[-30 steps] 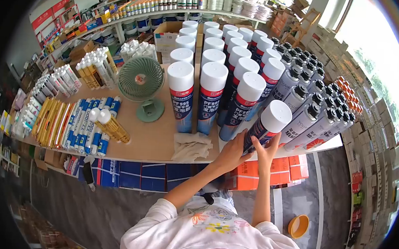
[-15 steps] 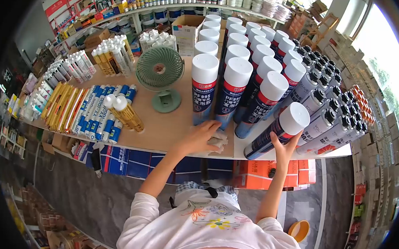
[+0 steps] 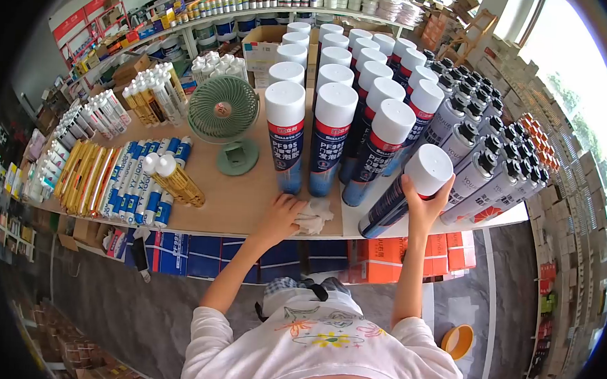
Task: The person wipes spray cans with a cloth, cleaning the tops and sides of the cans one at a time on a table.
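Observation:
On the right, my right hand [image 3: 426, 204] grips a dark blue can [image 3: 387, 209] just below its white cap [image 3: 429, 170]; the can is tilted, its base near the table's front edge. My left hand [image 3: 279, 219] rests on the brown tabletop with curled fingers, pressed on the left end of a crumpled white cloth [image 3: 314, 216]. Just behind that hand stands the front-left can [image 3: 285, 140] of several upright rows of white-capped cans. Another can [image 3: 332, 141] stands beside it, behind the cloth.
A green fan [image 3: 224, 110] stands left of the cans. Blue-and-white tubes [image 3: 139, 181] and yellow tubes [image 3: 88, 171] lie at the left. Black-topped silver cans [image 3: 479, 171] crowd the right side. Orange boxes [image 3: 382, 259] sit under the table, and a yellow bowl [image 3: 457, 340] is on the floor.
The view has shifted slightly. My left hand has moved left and toward me, away from the base of the second can, and more cloth shows. My right hand still holds the tilted can.

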Available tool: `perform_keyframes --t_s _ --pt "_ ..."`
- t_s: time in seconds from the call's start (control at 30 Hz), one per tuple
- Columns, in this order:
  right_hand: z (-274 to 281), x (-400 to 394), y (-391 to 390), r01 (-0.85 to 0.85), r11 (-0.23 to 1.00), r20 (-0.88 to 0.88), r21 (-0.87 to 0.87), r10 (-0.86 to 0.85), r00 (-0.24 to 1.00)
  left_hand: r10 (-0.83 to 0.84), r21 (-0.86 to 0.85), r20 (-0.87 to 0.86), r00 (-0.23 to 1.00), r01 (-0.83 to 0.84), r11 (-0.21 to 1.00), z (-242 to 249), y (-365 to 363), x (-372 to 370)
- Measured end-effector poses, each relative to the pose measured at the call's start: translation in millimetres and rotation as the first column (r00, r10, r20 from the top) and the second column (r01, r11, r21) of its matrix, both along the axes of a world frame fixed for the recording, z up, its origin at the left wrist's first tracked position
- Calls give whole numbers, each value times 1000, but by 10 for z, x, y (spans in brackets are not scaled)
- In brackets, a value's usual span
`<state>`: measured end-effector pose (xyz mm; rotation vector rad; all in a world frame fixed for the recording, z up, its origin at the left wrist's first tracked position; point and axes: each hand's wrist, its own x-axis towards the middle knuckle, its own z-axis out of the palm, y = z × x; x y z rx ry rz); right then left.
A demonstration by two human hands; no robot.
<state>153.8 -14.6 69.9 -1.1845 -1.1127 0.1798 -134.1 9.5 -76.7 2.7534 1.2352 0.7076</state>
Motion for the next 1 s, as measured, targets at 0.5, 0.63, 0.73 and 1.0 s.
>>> perform_keyframes --t_s 0.5,0.63,0.73,1.0 --pt "-442 72 159 -89 990 -16 110 91 996 -461 443 168 871 351 825 2816 15 1087" --pt "-240 10 23 -229 973 -136 30 230 963 -587 382 92 805 516 767 2850 266 1533" --pt "-127 -37 53 -120 990 -100 72 127 987 -499 436 111 860 409 802 2715 451 1793" --pt "-558 61 179 -306 938 -280 160 341 898 -469 418 250 847 343 841 2658 52 1596"
